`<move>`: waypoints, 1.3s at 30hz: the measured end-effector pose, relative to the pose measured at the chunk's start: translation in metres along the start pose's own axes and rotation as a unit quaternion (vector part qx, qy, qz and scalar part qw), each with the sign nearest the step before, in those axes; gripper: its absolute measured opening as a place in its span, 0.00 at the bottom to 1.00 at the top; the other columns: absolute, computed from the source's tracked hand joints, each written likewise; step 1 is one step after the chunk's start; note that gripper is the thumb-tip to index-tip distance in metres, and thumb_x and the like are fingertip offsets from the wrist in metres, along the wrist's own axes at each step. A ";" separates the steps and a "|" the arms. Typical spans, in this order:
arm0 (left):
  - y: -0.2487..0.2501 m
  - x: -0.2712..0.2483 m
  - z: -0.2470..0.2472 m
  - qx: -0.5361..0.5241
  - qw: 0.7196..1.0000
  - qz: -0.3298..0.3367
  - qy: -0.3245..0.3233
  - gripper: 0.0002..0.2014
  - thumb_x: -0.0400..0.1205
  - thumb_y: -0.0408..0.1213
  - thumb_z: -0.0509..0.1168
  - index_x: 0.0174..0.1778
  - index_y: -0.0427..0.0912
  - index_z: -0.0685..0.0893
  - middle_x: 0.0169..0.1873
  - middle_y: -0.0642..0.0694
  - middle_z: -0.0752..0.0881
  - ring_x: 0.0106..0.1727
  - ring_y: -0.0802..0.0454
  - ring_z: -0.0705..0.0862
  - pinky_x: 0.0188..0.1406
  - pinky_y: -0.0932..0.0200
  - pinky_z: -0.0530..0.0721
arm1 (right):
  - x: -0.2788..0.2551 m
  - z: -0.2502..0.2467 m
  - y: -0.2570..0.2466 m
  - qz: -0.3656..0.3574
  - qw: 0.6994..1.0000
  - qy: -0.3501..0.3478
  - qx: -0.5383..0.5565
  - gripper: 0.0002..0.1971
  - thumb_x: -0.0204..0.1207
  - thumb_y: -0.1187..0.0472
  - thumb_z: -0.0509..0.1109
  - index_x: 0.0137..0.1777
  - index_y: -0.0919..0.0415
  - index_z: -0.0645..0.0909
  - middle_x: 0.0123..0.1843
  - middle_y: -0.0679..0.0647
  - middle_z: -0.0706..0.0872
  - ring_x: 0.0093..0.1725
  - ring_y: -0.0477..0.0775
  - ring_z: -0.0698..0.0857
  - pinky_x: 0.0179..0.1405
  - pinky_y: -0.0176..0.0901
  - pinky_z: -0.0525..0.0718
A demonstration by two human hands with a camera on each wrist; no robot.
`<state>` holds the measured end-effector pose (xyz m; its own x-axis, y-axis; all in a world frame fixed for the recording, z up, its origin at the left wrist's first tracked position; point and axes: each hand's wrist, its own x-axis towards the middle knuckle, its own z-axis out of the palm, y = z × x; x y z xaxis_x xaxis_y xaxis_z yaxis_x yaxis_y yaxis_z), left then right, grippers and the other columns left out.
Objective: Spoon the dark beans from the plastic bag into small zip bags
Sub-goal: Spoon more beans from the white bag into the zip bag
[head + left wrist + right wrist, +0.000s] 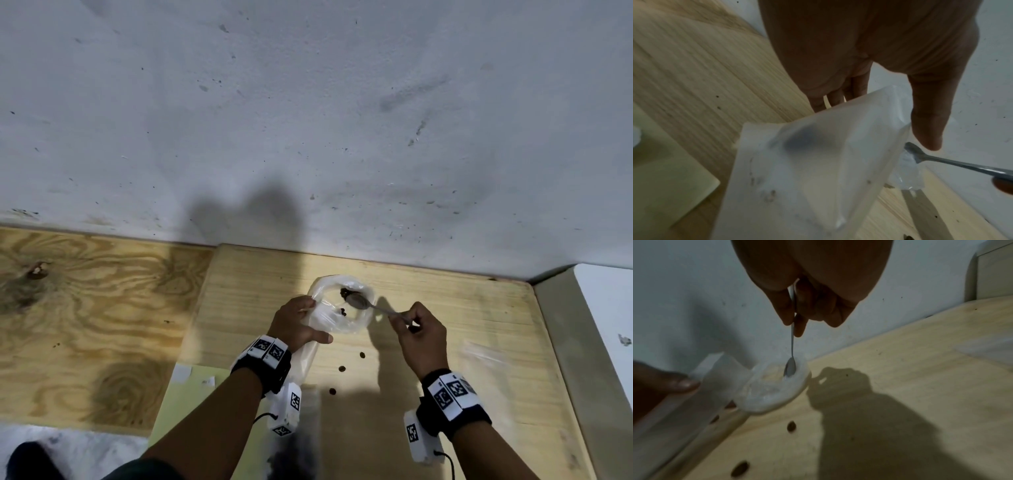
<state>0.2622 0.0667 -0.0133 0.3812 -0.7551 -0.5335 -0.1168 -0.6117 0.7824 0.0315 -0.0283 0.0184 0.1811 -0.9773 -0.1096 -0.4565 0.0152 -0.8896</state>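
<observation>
My left hand (298,325) grips a translucent plastic bag (346,325) by its left side and holds its rolled mouth open above the pale wooden board (445,291). In the left wrist view the thumb (929,113) lies on the front of the bag (807,170) and the fingers lie behind it. My right hand (418,329) pinches the handle of a metal spoon (359,302). The spoon's bowl (790,368) sits inside the bag's mouth (774,389), beside a small clump of dark beans (346,293). Three loose beans (342,369) lie on the board below the bag.
A white wall rises right behind the board. A clear small bag (486,356) lies blurred at the right, near a white box (606,325). A yellow-green sheet (185,404) and darker plywood (85,325) lie to the left. A dark blurred heap (291,455) sits at the bottom edge.
</observation>
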 end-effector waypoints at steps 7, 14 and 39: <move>-0.002 -0.002 0.003 -0.027 0.999 0.014 0.024 0.48 0.52 0.38 0.89 0.70 0.45 0.79 0.67 0.53 0.82 0.64 0.53 0.84 0.66 0.56 0.83 | -0.009 0.007 0.016 0.023 1.000 -0.018 -0.009 0.18 0.73 0.71 0.77 0.30 0.65 0.70 0.27 0.49 0.79 0.27 0.39 0.76 0.27 0.28 0.71; -0.003 -0.005 0.004 -0.040 0.998 0.025 0.034 0.46 0.54 0.36 0.89 0.71 0.42 0.79 0.68 0.51 0.82 0.66 0.54 0.82 0.67 0.60 0.81 | -0.006 0.000 0.008 0.034 0.999 -0.001 0.001 0.15 0.72 0.71 0.77 0.32 0.65 0.72 0.29 0.56 0.80 0.29 0.45 0.75 0.29 0.33 0.72; -0.009 -0.002 0.001 -0.050 0.998 0.017 -0.037 0.47 0.54 0.33 0.89 0.71 0.45 0.79 0.67 0.52 0.83 0.68 0.53 0.83 0.68 0.58 0.82 | -0.017 0.039 0.038 0.229 0.966 0.047 0.112 0.20 0.64 0.62 0.79 0.25 0.52 0.69 0.27 0.52 0.71 0.30 0.52 0.69 0.35 0.49 0.70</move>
<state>0.2617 0.0732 -0.0195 0.3103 -0.7919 -0.5259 -0.0342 -0.5622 0.8263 0.0454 -0.0032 -0.0306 -0.0796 -0.8724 -0.4823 -0.2684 0.4847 -0.8325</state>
